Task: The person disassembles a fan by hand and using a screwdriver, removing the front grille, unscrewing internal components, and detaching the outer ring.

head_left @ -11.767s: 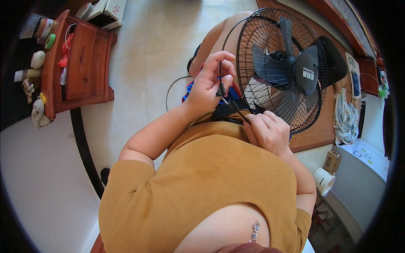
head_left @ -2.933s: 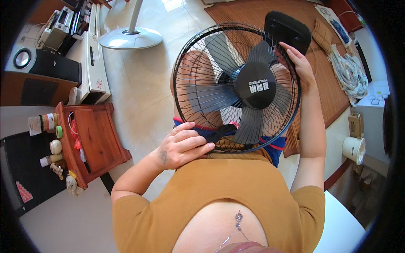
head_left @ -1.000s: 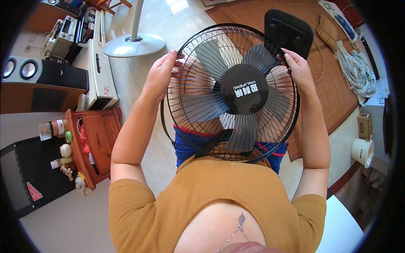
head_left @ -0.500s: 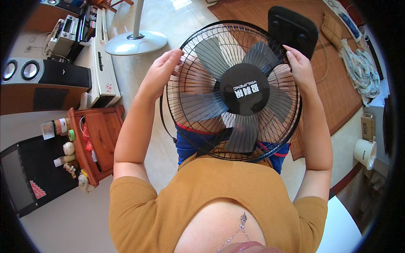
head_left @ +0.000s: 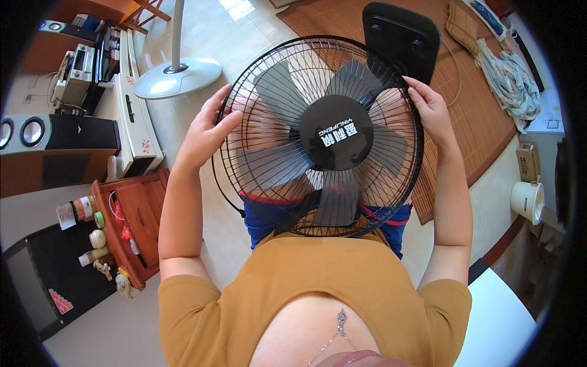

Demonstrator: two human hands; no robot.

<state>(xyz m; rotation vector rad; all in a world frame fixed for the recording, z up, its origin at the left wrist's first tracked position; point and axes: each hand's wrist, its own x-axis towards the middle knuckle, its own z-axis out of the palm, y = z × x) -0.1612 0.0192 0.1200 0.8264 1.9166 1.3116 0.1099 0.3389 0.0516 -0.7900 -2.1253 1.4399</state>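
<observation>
A black fan [head_left: 336, 133] with dark blades in a wire guard lies on my lap, face up. Its black base [head_left: 400, 33] sticks out at the upper right. My left hand [head_left: 211, 128] has its fingers curled on the left rim of the guard, thumb over the wires. My right hand [head_left: 428, 113] grips the upper right rim between thumb and fingers. A thin black cable [head_left: 226, 199] loops at the guard's left side. My thighs and blue shorts [head_left: 394, 226] show beneath and around it.
A grey pole stand with round base [head_left: 178, 79] stands ahead left, beside a white cabinet [head_left: 137, 131] with speakers and stereo. A wooden chest [head_left: 131, 214] holds jars. At right lie a bamboo mat [head_left: 477, 140] with crumpled cloth [head_left: 507, 82], a white pot [head_left: 526, 202] and a box [head_left: 526, 159].
Earlier my hands held a black rod-like part beside the tilted fan. Later my left hand moved up the rim from below. In the last half second it slid slightly down-left; the fan shifted slightly left.
</observation>
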